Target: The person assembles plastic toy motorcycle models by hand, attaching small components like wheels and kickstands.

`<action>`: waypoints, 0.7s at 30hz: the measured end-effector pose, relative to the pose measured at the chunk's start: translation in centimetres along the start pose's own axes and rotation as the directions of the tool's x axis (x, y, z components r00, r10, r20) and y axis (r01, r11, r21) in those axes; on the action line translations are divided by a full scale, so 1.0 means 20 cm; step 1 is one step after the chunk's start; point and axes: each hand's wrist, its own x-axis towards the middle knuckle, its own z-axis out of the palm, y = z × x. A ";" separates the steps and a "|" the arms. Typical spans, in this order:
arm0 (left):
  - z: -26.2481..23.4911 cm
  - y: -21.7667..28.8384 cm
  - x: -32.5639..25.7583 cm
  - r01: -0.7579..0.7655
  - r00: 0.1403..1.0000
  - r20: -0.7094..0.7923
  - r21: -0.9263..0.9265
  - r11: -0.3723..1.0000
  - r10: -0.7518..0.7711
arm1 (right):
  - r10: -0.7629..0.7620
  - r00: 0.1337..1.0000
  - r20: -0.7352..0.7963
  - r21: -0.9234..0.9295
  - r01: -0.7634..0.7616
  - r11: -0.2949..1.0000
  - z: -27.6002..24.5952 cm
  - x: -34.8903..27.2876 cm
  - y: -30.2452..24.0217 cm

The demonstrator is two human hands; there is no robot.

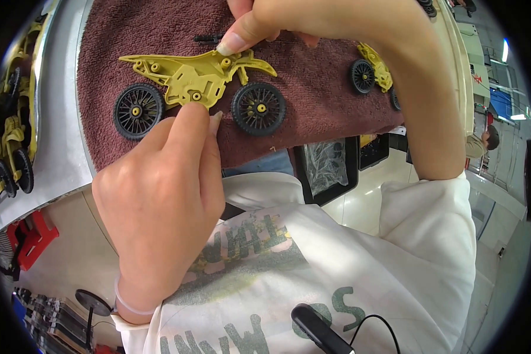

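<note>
**Where the towel [330,100] covers the desk [60,100], the toy motorcycle [189,79] lies on its side**

While the toy motorcycle lies on the towel, its yellow body [177,82] shows molded round sockets and its pointed end is directed left. The left wheel [137,111], black with thin spokes and a yellow hub, sits below this pointed end. The right wheel [258,108], of the same type, sits below the curved yellow part at the opposite end. A black handlebar [206,39] projects at the upper edge, just beside the right thumb.

The left hand [159,159] is at the lower edge of the yellow body, between the two wheels. Its grip is closed on that edge with index finger and thumb; the fingertip contact is partly hidden. The right hand [265,26] reaches in from the right, its thumb on the upper edge. Whether this grip is closed cannot be told, since its other fingers are partly out of sight.

The towel is dark maroon. Near its right end, partly behind the right forearm, is a second yellow motorcycle [376,66] with black wheels. At the far left, several yellow toys [15,133] with black wheels are grouped together. Below the towel's near edge stands a black bin [353,168] containing clear plastic [325,168].
</note>
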 end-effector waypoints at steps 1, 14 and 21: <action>0.00 0.00 0.00 0.000 1.000 -0.004 -0.011 1.000 -0.001 | -0.060 0.995 -0.084 0.012 0.061 0.998 0.02 -0.01 0.02; -0.14 -0.06 -0.08 0.216 0.975 0.108 -0.262 0.941 -0.193 | -0.157 0.829 -0.536 0.051 0.218 0.975 0.07 -0.08 0.38; -0.31 -0.21 -0.03 -0.029 0.998 -0.065 -0.413 0.910 0.002 | -0.140 0.747 -0.650 0.303 0.424 0.854 0.01 -0.28 0.18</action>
